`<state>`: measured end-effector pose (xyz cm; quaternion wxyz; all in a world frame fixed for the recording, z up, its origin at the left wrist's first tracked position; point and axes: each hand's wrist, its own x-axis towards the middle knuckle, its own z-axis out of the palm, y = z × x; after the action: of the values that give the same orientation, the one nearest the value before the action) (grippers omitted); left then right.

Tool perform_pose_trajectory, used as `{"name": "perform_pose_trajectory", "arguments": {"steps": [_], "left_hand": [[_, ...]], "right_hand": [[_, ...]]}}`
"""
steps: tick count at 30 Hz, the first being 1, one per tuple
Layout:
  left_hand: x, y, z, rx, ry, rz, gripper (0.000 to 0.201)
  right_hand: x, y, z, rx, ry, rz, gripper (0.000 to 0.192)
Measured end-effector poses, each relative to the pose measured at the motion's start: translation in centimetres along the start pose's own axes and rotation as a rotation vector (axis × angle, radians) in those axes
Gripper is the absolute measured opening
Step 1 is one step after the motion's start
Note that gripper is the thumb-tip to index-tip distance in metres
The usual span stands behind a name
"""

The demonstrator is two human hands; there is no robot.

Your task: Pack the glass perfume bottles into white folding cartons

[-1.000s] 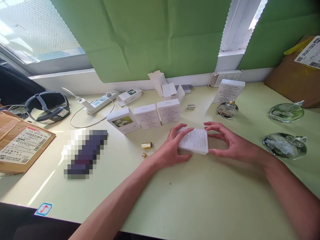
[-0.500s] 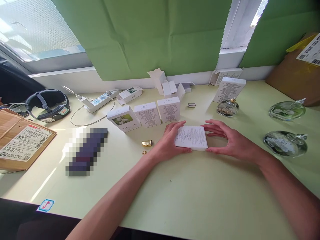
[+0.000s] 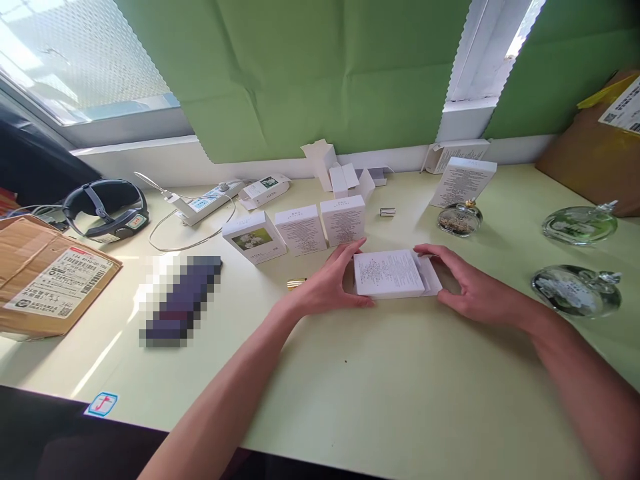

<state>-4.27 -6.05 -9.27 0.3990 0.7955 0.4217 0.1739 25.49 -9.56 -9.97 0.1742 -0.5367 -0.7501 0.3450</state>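
Observation:
A white printed perfume box (image 3: 387,273) lies flat on the table between my hands. My left hand (image 3: 325,285) grips its left end, thumb on the near edge and fingers on the far edge. At the right end a flap (image 3: 430,277) stands out from the box, and my right hand (image 3: 477,287) holds it between thumb and fingers. A gold cap (image 3: 296,284) lies beside my left wrist, partly hidden by it. Behind the box stand three similar cartons (image 3: 300,230), one showing a flower picture.
Glass perfume bottles (image 3: 575,290) lie on the right, with a smaller bottle (image 3: 459,219) before an upright carton (image 3: 464,181). A silver cap (image 3: 387,212) lies farther back. Cardboard boxes (image 3: 55,280), a power strip (image 3: 213,200), a headset (image 3: 107,210) and a pixelated dark object (image 3: 185,300) also occupy the table.
The flap at the box's right end has come out, and my right hand has moved slightly right with it. My left hand now covers more of the gold cap area. The view has shifted a little.

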Motion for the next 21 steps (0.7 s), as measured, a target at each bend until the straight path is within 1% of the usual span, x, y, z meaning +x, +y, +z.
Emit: {"name": "perform_pose_trajectory", "arguments": {"steps": [3, 5, 9, 13, 15, 18, 19, 21], "left_hand": [[0.0, 0.0, 0.0, -0.028, 0.014, 0.017, 0.109], [0.0, 0.0, 0.1, -0.03, 0.002, 0.036, 0.108], [-0.1, 0.1, -0.3, 0.047, -0.041, 0.026, 0.103], [-0.3, 0.1, -0.9, 0.057, -0.028, 0.016, 0.096], [-0.3, 0.0, -1.1, 0.047, -0.032, 0.013, 0.095], [-0.4, 0.0, -1.2, 0.033, -0.042, -0.009, 0.095], [-0.4, 0.0, -1.2, 0.031, -0.043, -0.012, 0.095], [-0.4, -0.1, -1.2, 0.028, -0.041, -0.01, 0.093]], "right_hand": [[0.1, -0.8, 0.2, -0.03, -0.016, -0.051, 0.089], [0.4, -1.0, 0.5, -0.054, 0.005, -0.068, 0.092], [0.8, -0.6, 0.7, -0.027, 0.047, -0.032, 0.084], [0.5, 0.2, 0.2, -0.027, 0.072, 0.026, 0.094], [0.4, 0.6, -0.2, -0.041, 0.072, 0.041, 0.096], [0.2, 1.1, -0.7, -0.048, 0.048, 0.06, 0.09], [0.1, 1.2, -0.9, -0.05, 0.035, 0.061, 0.084], [0.1, 1.3, -1.0, -0.062, -0.007, 0.045, 0.061]]}}
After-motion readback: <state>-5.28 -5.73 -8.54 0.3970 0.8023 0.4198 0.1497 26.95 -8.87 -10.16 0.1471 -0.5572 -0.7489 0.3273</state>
